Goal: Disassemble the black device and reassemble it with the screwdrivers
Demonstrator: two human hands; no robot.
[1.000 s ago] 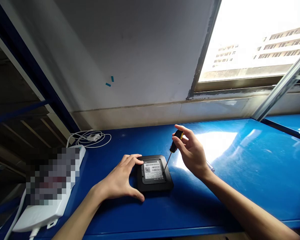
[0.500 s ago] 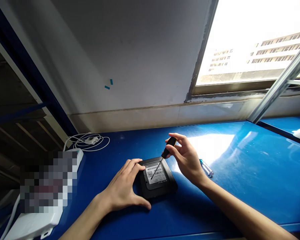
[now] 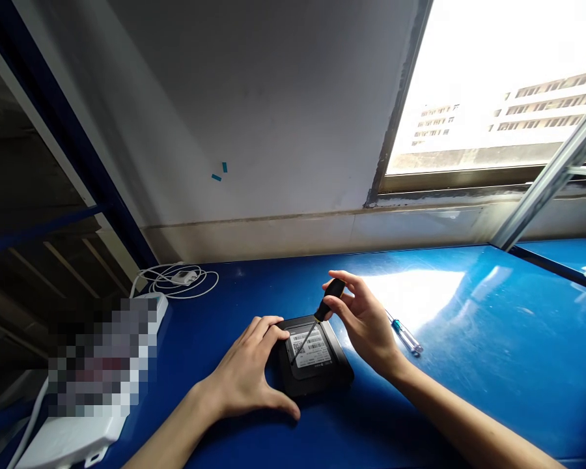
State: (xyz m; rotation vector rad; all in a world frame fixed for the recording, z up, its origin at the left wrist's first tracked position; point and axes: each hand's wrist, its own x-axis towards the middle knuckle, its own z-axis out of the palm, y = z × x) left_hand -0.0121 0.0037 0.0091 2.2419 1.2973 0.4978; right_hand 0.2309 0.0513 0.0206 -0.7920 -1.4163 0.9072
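A black square device [image 3: 342, 372] with a white printed label [image 3: 315, 352] lies on the blue tabletop. My left hand [image 3: 249, 368] curves around the device's left side, fingertips on its far left corner and thumb stretched near its front edge. My right hand [image 3: 364, 319] is closed round the black handle of a screwdriver [image 3: 331, 298]. The screwdriver slants down to the left, its tip at the left edge of the label. Just right of my right hand lies a second screwdriver with a clear and blue handle [image 3: 407, 337].
A white cable with an adapter [image 3: 183, 278] is coiled at the table's back left. A long white casing [image 3: 83, 426], partly pixelated, stands along the left edge. Behind the blue table [image 3: 508, 365] are a wall and a window; a metal strut [image 3: 532, 192] rises at the right.
The screwdriver tip has shifted from over the label to its left edge. The whole view has moved slightly, so the table and hands appear a little lower and further right.
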